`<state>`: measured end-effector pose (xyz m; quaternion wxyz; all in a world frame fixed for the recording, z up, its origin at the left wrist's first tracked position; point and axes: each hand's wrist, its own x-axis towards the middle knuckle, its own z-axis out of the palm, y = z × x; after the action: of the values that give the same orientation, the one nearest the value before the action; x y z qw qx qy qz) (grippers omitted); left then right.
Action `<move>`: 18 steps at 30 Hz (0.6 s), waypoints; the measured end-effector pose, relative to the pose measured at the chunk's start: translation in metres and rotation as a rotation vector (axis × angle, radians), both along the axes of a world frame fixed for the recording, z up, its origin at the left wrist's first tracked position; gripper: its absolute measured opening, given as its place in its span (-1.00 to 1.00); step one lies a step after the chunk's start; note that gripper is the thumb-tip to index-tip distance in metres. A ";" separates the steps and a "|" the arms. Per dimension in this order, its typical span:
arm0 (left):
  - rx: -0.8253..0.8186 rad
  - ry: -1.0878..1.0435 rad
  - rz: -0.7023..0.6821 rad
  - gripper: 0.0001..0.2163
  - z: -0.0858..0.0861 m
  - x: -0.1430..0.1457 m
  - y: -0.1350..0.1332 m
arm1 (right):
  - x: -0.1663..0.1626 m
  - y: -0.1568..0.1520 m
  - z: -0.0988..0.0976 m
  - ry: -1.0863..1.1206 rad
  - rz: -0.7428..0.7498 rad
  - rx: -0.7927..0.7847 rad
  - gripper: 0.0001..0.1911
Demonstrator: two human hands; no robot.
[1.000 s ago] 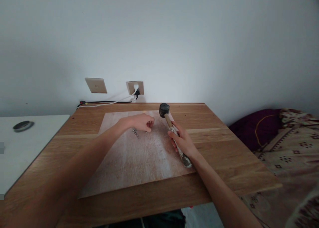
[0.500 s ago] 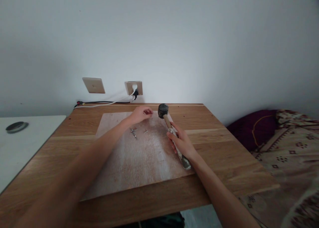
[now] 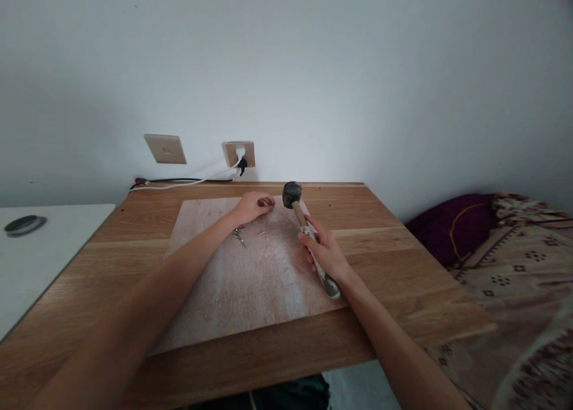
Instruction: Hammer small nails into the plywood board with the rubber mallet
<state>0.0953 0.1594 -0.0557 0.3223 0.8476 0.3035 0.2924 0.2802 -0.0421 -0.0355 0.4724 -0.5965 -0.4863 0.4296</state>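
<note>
My right hand [image 3: 327, 252] is wrapped round the pale, stained handle of a mallet [image 3: 292, 195], whose thick black head is raised at the far end of the grip. Fingertips pinched together, my left hand [image 3: 256, 207] is low over the far part of a light wooden board [image 3: 242, 302]. Whatever is between those fingers is too small to make out. Several small metal nails [image 3: 239, 237] lie in a loose pile on the board, near my left wrist. Apart from them, to the right, lies a single nail [image 3: 261, 233].
The board rests on a wooden table [image 3: 380, 279] against a white wall. Cables [image 3: 179, 186] run along the back edge to a wall socket [image 3: 239, 154]. At left, a white surface [image 3: 45, 267] carries a round dark object [image 3: 25, 225]. Patterned bedding [image 3: 514, 290] is at right.
The whole view has shifted slightly. My left hand stays pinched at the far part of the board, and the mallet remains raised in my right hand.
</note>
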 end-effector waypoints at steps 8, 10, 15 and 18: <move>-0.026 0.022 0.001 -0.87 -0.002 0.004 0.004 | -0.007 0.004 0.004 0.049 0.031 0.050 -0.18; -0.052 0.000 0.016 -0.78 -0.002 0.004 0.005 | -0.010 0.006 0.003 0.077 0.063 0.041 -0.19; -0.075 -0.034 0.035 -0.60 -0.002 0.004 0.004 | -0.015 0.008 -0.004 0.057 0.126 0.041 -0.18; -0.052 -0.016 0.053 -0.59 -0.003 0.004 0.004 | -0.013 0.010 -0.012 0.027 0.145 0.051 -0.22</move>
<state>0.0990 0.1635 -0.0583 0.3389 0.8283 0.3306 0.2995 0.2670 -0.0322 -0.0478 0.4616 -0.5416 -0.5327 0.4582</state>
